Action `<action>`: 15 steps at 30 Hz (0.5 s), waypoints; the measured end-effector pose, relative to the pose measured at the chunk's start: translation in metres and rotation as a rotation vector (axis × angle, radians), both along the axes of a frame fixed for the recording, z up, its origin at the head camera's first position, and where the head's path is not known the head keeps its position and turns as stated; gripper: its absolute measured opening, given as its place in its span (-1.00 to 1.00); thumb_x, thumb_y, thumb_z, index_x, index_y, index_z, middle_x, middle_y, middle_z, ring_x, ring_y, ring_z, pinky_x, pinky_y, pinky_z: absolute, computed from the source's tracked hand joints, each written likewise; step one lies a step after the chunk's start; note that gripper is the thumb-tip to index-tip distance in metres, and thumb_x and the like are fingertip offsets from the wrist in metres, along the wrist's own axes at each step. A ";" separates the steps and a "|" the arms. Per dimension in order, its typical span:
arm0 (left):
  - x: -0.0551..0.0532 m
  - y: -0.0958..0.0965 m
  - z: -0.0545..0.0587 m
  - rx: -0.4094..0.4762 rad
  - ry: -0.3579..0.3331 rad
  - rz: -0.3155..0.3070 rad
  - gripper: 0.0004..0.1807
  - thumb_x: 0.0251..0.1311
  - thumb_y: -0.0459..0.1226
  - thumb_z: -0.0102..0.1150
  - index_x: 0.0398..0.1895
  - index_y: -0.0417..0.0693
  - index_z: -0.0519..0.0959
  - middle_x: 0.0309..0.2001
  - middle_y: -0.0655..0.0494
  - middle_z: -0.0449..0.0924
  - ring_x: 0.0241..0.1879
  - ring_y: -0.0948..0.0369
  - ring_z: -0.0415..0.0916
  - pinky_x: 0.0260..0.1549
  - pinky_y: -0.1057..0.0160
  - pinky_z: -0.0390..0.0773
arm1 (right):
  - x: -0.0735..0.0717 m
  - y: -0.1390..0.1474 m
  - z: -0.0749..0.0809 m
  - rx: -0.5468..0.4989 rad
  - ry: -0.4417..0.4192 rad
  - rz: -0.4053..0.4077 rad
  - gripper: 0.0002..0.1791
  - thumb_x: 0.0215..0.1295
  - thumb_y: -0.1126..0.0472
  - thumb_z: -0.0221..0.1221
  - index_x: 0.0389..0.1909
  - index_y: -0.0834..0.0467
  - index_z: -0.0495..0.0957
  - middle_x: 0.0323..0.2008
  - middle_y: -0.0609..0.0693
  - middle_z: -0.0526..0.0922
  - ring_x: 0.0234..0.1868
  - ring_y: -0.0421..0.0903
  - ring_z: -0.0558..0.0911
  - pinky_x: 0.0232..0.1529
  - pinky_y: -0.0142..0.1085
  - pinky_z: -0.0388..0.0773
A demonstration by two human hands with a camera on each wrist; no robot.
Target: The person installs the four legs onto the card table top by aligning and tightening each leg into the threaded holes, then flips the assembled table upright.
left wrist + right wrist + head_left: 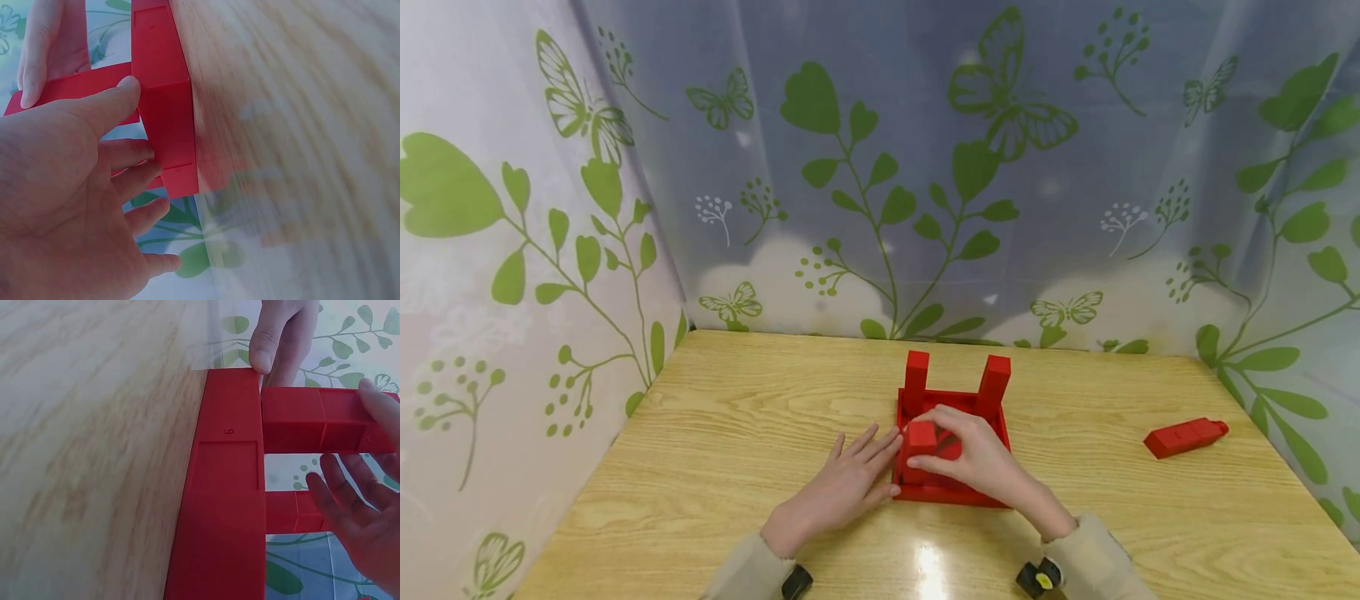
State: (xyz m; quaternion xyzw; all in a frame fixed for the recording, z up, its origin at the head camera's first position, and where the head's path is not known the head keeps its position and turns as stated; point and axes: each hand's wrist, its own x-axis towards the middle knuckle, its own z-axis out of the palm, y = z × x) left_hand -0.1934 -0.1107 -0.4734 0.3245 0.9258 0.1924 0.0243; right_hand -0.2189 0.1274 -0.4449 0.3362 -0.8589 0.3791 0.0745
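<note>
At the bottom of the frame, pale sleeves (745, 573) run to wrists that carry dark devices (1039, 577). Just beyond, left of centre, the left hand (838, 496) lies with fingers outstretched and ungripping, their tips against the left side of a red tray (955, 497). The right hand (973, 450), right of centre, pinches a red near post (922, 436) between thumb and fingers, upright at the tray's near left corner. The step in hand looks like seating this post while the other hand steadies the tray; whether it is fully home cannot be told. The next move seems to call for a straight downward press, then easing the fingers off without tipping it. At the far corners stand a far left post (916, 383) and a far right post (993, 386). A loose post (1183, 438), with a knob at one end, lies well apart at the right of the frame. The bench (737, 400) is light, wood-grained and glossy, with a glare spot at bottom centre. Behind it, curtains (865, 250) printed with green leaves and butterflies fill the upper frame and both sides.
</note>
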 end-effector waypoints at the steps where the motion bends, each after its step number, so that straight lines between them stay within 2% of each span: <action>1: 0.000 0.000 0.000 -0.001 0.001 0.000 -0.30 0.51 0.00 0.02 0.57 -0.14 0.20 0.59 0.00 0.10 0.57 -0.14 -0.03 0.35 -0.47 0.03 | 0.000 0.000 0.000 0.001 -0.002 -0.001 -0.51 0.13 -0.05 0.49 0.07 -0.05 0.64 0.06 -0.18 0.68 0.05 -0.15 0.67 0.03 -0.13 0.66; 7: 0.000 0.000 0.001 -0.010 0.006 0.003 -0.30 0.51 0.00 0.02 0.57 -0.13 0.20 0.59 0.04 0.10 0.57 -0.13 -0.03 0.35 -0.46 0.02 | -0.002 0.002 0.001 -0.042 -0.074 0.081 -0.44 0.21 -0.03 0.43 0.24 -0.11 0.56 0.18 -0.21 0.63 0.15 -0.19 0.62 0.09 -0.15 0.62; 10: 0.000 0.000 0.000 -0.012 0.005 0.006 -0.30 0.51 0.00 0.02 0.57 -0.12 0.20 0.59 0.04 0.11 0.57 -0.12 -0.03 0.36 -0.46 0.02 | -0.004 0.005 0.002 -0.099 -0.155 0.168 -0.39 0.28 0.07 0.40 0.34 -0.12 0.48 0.26 -0.18 0.58 0.24 -0.17 0.57 0.18 -0.18 0.57; 15: 0.000 0.000 0.000 -0.011 0.005 0.009 -0.31 0.50 0.00 0.03 0.56 -0.12 0.21 0.58 0.03 0.13 0.57 -0.13 -0.03 0.36 -0.46 0.01 | -0.007 0.011 0.002 -0.201 -0.323 0.336 -0.36 0.37 0.30 0.28 0.44 0.01 0.37 0.39 0.02 0.46 0.38 -0.07 0.47 0.32 -0.27 0.44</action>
